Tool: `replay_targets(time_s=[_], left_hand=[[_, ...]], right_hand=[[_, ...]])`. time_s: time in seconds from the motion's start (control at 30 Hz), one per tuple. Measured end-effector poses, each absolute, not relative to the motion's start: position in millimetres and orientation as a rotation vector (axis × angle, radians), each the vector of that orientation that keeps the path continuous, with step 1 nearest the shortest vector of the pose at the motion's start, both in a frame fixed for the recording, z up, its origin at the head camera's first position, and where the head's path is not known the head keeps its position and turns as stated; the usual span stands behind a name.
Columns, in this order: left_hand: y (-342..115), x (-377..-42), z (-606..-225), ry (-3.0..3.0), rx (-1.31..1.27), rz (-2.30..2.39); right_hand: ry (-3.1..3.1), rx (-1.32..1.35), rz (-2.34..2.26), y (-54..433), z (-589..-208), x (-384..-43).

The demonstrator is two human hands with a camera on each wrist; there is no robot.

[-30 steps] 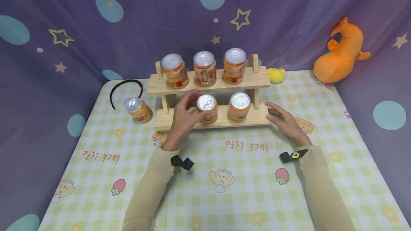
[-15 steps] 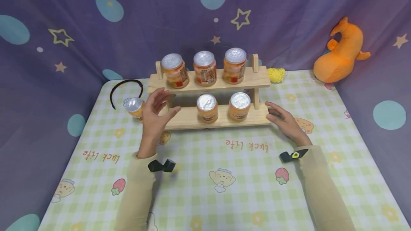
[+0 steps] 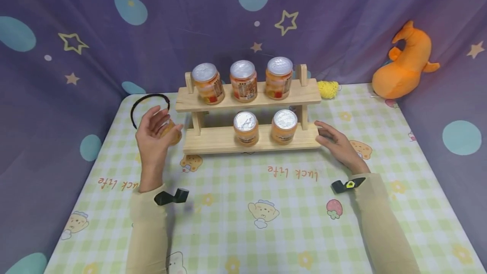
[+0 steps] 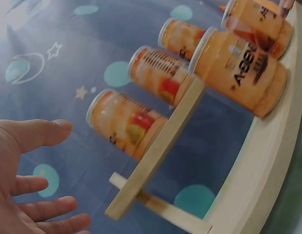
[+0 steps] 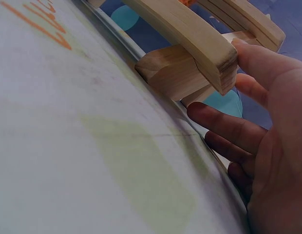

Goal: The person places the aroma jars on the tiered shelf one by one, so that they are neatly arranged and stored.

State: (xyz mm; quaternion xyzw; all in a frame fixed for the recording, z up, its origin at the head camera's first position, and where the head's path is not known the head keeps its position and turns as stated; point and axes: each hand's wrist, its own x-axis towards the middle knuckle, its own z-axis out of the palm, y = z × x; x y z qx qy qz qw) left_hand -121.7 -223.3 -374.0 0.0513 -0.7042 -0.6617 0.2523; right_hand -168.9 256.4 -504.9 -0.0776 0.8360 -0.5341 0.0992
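My left hand [image 3: 154, 138], fingers spread, is over the loose orange jar [image 3: 172, 135] left of the wooden shelf [image 3: 213, 141]. In the head view the hand covers much of this jar, lid included. The left wrist view shows that hand's fingers [image 4: 44, 134] apart, with nothing between them. At the shelf's right end, the fingertips of my right hand [image 3: 338, 145] rest against the lower board [image 5: 190, 39]. Three silver-lidded jars line the upper board, among them a left one [image 3: 209, 86]. Two jars stand on the lower board, a middle one [image 3: 246, 129] and a right one [image 3: 284, 128].
A dark headband [image 3: 150, 96] lies behind the left hand. Yellow yarn [image 3: 328, 89] sits behind the shelf's right end, and an orange plush toy [image 3: 403, 67] is at the back right. A checked cloth [image 3: 236, 240] covers the table; a purple curtain [image 3: 182, 20] hangs behind.
My left hand has left the middle jar on the lower board and moved left to the loose jar beside the shelf. The right hand has stayed at the shelf's end.
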Motion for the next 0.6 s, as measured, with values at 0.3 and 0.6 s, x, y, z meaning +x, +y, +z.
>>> replay_targets(time_s=[0.3,0.6], left_hand=[[-246.5,-122.0,-374.4,-1.799,0.256,-1.781],[-274.6,-130.9,-387.9,-1.781,0.413,-1.712]], right_hand=[[2.467,-0.233,-1.580,255.6,-505.9,-169.1],[2.469,-0.249,-1.587,256.9,-505.7,-169.0]])
